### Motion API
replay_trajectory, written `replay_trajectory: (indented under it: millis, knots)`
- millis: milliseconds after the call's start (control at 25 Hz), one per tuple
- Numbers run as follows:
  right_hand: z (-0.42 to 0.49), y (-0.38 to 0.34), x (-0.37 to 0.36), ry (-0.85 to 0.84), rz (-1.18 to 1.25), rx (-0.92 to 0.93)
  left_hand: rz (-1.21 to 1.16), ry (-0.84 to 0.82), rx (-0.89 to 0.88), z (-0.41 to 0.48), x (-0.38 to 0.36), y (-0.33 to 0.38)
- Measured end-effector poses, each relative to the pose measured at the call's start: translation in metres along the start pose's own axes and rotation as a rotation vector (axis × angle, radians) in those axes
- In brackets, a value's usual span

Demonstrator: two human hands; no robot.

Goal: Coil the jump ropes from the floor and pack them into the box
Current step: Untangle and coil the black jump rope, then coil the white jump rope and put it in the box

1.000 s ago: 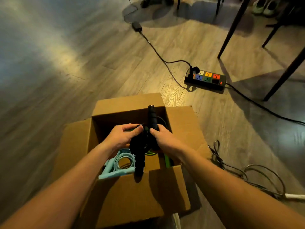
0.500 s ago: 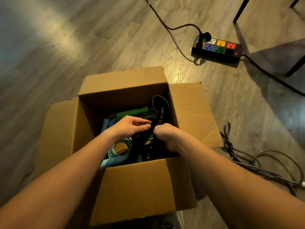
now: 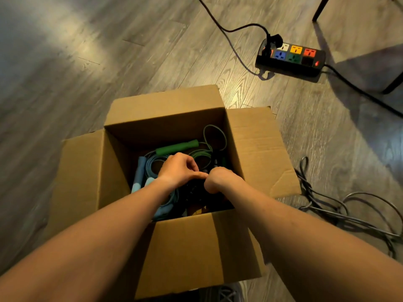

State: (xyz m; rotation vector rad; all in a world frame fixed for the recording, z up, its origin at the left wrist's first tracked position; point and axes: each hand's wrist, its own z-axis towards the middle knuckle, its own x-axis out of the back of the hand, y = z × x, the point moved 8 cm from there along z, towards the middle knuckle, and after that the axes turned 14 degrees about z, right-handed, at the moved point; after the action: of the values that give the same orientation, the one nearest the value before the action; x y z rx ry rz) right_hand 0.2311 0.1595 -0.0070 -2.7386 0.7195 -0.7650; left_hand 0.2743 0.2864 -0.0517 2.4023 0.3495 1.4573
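An open cardboard box (image 3: 196, 243) stands on the wood floor in front of me. Both hands reach down into it. My left hand (image 3: 177, 168) and my right hand (image 3: 219, 179) meet over a coiled black jump rope (image 3: 192, 194), fingers curled on it; the grip itself is mostly hidden. A green jump rope (image 3: 177, 147) lies at the back of the box. At the left of the box lies a light blue jump rope (image 3: 139, 173). A grey rope (image 3: 340, 211) lies loose on the floor to the right of the box.
A black power strip (image 3: 291, 57) with coloured sockets lies on the floor beyond the box, with black cords running away from both its ends. Dark chair legs (image 3: 320, 7) stand at the top right. The box's flaps are folded outward.
The black rope bundle, held above the box a second ago, has gone down inside it with both hands. The camera has tilted down and moved closer.
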Motion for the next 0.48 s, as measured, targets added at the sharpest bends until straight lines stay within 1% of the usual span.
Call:
replay_trajectory:
  millis: [80,200,320,480]
  knots:
    - [-0.013,-0.003,0.002,0.008,-0.024,0.011,-0.029,-0.015,-0.016,-0.007,0.0,0.0]
    - [-0.041,0.001,0.013,0.016,-0.015,0.027,0.027,-0.068,-0.034,-0.023,0.012,0.004]
    - [-0.076,0.015,0.038,0.061,0.171,0.063,0.033,-0.061,-0.052,-0.042,0.044,0.023]
    - [-0.137,0.055,0.077,0.178,0.347,0.069,0.035,-0.017,-0.17,-0.069,0.085,0.087]
